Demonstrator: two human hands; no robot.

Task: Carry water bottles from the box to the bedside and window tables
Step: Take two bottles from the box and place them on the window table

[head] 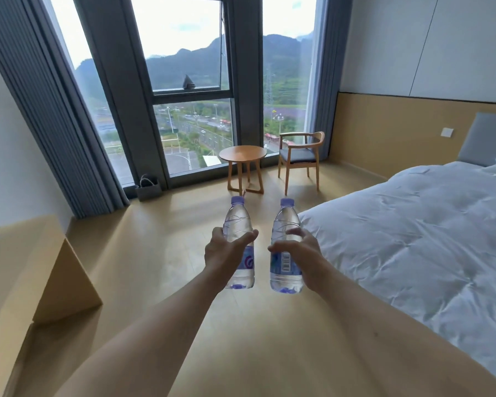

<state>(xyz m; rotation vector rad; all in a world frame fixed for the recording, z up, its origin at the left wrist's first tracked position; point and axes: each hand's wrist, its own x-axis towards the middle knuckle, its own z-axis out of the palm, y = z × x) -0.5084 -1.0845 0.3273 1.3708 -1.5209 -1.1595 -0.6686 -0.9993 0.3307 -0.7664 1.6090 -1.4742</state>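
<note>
Both hands grip upright water bottles mid-frame: left hand (pixel 226 253) one bottle (pixel 239 224), right hand (pixel 301 253) a barcoded bottle (pixel 285 222). Round bench (pixel 242 153) and armchair (pixel 299 156) stand beyond, bed (pixel 413 224) at right.

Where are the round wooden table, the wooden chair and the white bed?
Round wooden table (pixel 242 153), head view, on its top.
Wooden chair with grey cushion (pixel 297 155), head view, on its seat.
White bed (pixel 413 224), head view, on its quilt.
</note>
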